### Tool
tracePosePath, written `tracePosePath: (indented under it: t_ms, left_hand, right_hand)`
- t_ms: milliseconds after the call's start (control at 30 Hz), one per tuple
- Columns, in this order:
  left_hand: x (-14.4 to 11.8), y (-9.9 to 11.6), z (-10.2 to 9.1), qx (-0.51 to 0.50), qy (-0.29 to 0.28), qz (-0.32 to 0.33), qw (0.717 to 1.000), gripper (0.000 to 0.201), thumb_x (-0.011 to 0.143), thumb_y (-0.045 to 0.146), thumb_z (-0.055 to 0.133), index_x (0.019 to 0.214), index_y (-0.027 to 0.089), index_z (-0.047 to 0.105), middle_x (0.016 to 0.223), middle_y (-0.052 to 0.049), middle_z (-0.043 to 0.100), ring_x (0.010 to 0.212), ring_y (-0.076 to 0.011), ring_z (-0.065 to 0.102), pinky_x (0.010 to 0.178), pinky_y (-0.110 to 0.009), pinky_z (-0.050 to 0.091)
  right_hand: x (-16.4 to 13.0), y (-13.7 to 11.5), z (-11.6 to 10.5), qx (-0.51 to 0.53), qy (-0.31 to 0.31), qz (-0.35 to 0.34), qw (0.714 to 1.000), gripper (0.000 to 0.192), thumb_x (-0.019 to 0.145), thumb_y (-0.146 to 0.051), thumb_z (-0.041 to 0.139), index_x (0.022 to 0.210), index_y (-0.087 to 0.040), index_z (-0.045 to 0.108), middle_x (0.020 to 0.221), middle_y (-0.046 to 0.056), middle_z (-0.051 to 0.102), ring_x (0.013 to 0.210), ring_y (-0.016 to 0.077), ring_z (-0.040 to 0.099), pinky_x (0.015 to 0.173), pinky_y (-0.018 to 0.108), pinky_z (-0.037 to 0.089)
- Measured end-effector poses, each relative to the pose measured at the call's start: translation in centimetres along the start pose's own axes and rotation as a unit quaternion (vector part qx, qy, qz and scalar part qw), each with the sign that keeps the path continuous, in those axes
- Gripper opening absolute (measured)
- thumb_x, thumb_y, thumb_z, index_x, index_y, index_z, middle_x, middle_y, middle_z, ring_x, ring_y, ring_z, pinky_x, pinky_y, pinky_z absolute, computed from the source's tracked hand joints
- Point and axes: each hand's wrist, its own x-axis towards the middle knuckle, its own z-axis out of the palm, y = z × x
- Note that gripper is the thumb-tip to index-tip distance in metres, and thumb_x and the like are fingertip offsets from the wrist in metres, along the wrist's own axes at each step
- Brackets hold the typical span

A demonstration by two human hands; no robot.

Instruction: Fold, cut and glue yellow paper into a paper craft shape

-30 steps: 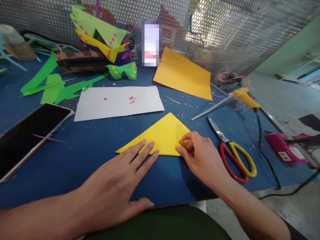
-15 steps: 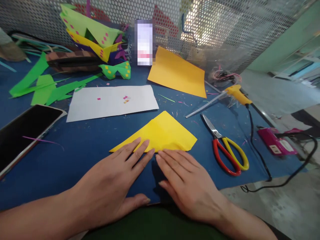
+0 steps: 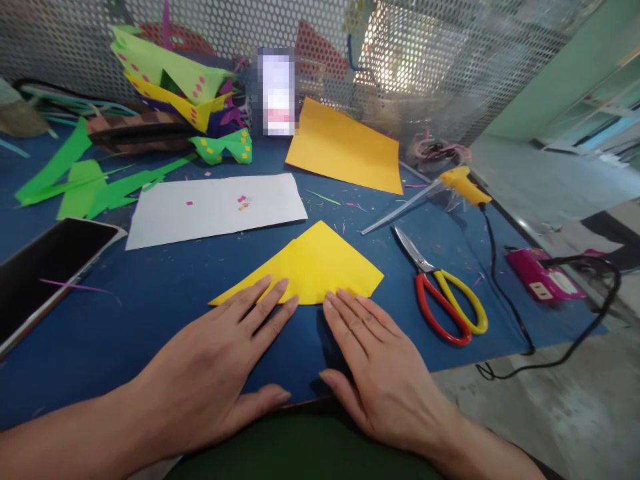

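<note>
A folded sheet of yellow paper [image 3: 320, 260] lies flat on the blue table, its peak pointing away from me and its long folded edge towards me. My left hand [image 3: 220, 353] rests flat with fingers stretched over the left part of that near edge. On the right part of the edge, the fingertips of my right hand [image 3: 383, 367] press down, fingers straight and side by side, thumb apart. Neither hand grasps anything. To the right of the paper lie scissors [image 3: 433, 283] with one red and one yellow handle.
Beyond the paper lie a white sheet [image 3: 215, 213] with tiny scraps and an orange sheet [image 3: 345, 150]. A yellow glue gun [image 3: 465, 185] and a pink power socket [image 3: 543, 275] are at right. Green offcuts [image 3: 83, 187], paper shapes [image 3: 170, 80] and a phone [image 3: 55, 267] stand left.
My right fingertips have moved slightly right along the folded edge, widening the gap between the hands. The near edge now looks flatter. The whole view has shifted a little.
</note>
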Motion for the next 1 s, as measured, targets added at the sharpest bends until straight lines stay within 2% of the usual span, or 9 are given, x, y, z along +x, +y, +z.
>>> tracePosePath:
  t_ms: [200, 333, 433, 600, 700, 767, 867, 933, 1000]
  left_hand:
    - [0.0, 0.1, 0.1, -0.015, 0.004, -0.009, 1.000, 0.078, 0.079, 0.051, 0.063, 0.145, 0.017, 0.041, 0.154, -0.013, 0.036, 0.140, -0.0369, 0.033, 0.110, -0.051, 0.036]
    - [-0.1, -0.1, 0.2, -0.010, 0.007, -0.004, 1.000, 0.077, 0.079, 0.052, 0.062, 0.144, 0.017, 0.042, 0.154, -0.013, 0.037, 0.140, -0.0366, 0.034, 0.109, -0.051, 0.037]
    - [-0.1, -0.1, 0.2, -0.001, 0.003, -0.003, 1.000, 0.078, 0.079, 0.056, 0.061, 0.144, 0.017, 0.043, 0.154, -0.012, 0.036, 0.140, -0.0361, 0.033, 0.109, -0.050, 0.037]
    - [-0.1, -0.1, 0.2, 0.004, -0.002, -0.005, 1.000, 0.079, 0.078, 0.057, 0.061, 0.145, 0.018, 0.042, 0.155, -0.012, 0.035, 0.141, -0.0353, 0.032, 0.111, -0.049, 0.035]
    - [-0.1, -0.1, 0.2, 0.010, -0.002, -0.004, 1.000, 0.080, 0.079, 0.058, 0.060, 0.145, 0.018, 0.041, 0.155, -0.011, 0.034, 0.141, -0.0344, 0.031, 0.110, -0.048, 0.035]
    - [-0.1, -0.1, 0.3, 0.015, 0.000, -0.003, 1.000, 0.079, 0.080, 0.058, 0.059, 0.146, 0.018, 0.041, 0.155, -0.011, 0.034, 0.142, -0.0339, 0.031, 0.110, -0.048, 0.035]
    - [-0.1, -0.1, 0.3, 0.017, 0.002, -0.003, 1.000, 0.079, 0.081, 0.059, 0.057, 0.147, 0.019, 0.039, 0.155, -0.010, 0.034, 0.142, -0.0335, 0.030, 0.110, -0.048, 0.034]
    - [-0.1, -0.1, 0.4, 0.015, 0.003, -0.003, 1.000, 0.080, 0.081, 0.059, 0.056, 0.147, 0.019, 0.038, 0.156, -0.010, 0.033, 0.142, -0.0338, 0.030, 0.110, -0.048, 0.034]
    - [-0.1, -0.3, 0.4, 0.016, 0.003, -0.003, 1.000, 0.081, 0.081, 0.060, 0.057, 0.148, 0.019, 0.037, 0.156, -0.011, 0.033, 0.142, -0.0342, 0.031, 0.110, -0.048, 0.035]
  right_hand:
    - [-0.2, 0.1, 0.1, -0.005, -0.006, 0.004, 1.000, 0.057, 0.096, -0.035, 0.043, 0.140, 0.002, 0.045, 0.146, 0.022, 0.044, 0.138, 0.0320, 0.039, 0.114, 0.047, 0.035]
    - [-0.9, 0.5, -0.2, -0.018, 0.032, -0.007, 0.999, 0.056, 0.095, -0.035, 0.045, 0.137, 0.001, 0.049, 0.144, 0.019, 0.048, 0.137, 0.0301, 0.041, 0.113, 0.045, 0.037]
    - [-1.4, 0.6, 0.0, -0.044, 0.067, 0.010, 0.997, 0.053, 0.095, -0.035, 0.047, 0.133, 0.002, 0.053, 0.140, 0.019, 0.052, 0.134, 0.0303, 0.045, 0.111, 0.045, 0.040]
    - [-1.2, 0.7, 0.4, -0.050, 0.073, 0.030, 0.996, 0.045, 0.095, -0.027, 0.047, 0.129, 0.000, 0.057, 0.134, 0.018, 0.059, 0.127, 0.0282, 0.053, 0.109, 0.043, 0.043]
    - [-1.2, 1.0, 0.3, -0.031, 0.069, 0.025, 0.997, 0.044, 0.094, -0.024, 0.047, 0.130, 0.000, 0.056, 0.135, 0.017, 0.059, 0.128, 0.0272, 0.052, 0.110, 0.043, 0.041]
    - [-1.6, 1.3, 0.1, -0.024, 0.089, 0.016, 0.996, 0.044, 0.093, -0.022, 0.049, 0.130, 0.001, 0.055, 0.134, 0.017, 0.059, 0.129, 0.0279, 0.051, 0.110, 0.045, 0.040]
    - [-2.1, 2.0, -0.3, -0.027, 0.160, 0.025, 0.986, 0.039, 0.090, -0.016, 0.055, 0.126, 0.000, 0.057, 0.125, 0.017, 0.066, 0.126, 0.0290, 0.052, 0.108, 0.047, 0.041]
    - [-2.1, 2.6, -0.5, -0.028, 0.191, 0.054, 0.980, 0.032, 0.089, -0.013, 0.058, 0.120, -0.006, 0.062, 0.115, 0.014, 0.071, 0.119, 0.0282, 0.057, 0.105, 0.048, 0.041]
    - [-1.6, 3.3, -0.8, -0.015, 0.191, 0.098, 0.977, 0.023, 0.090, -0.016, 0.058, 0.111, -0.013, 0.067, 0.103, 0.010, 0.073, 0.103, 0.0259, 0.063, 0.096, 0.048, 0.046]
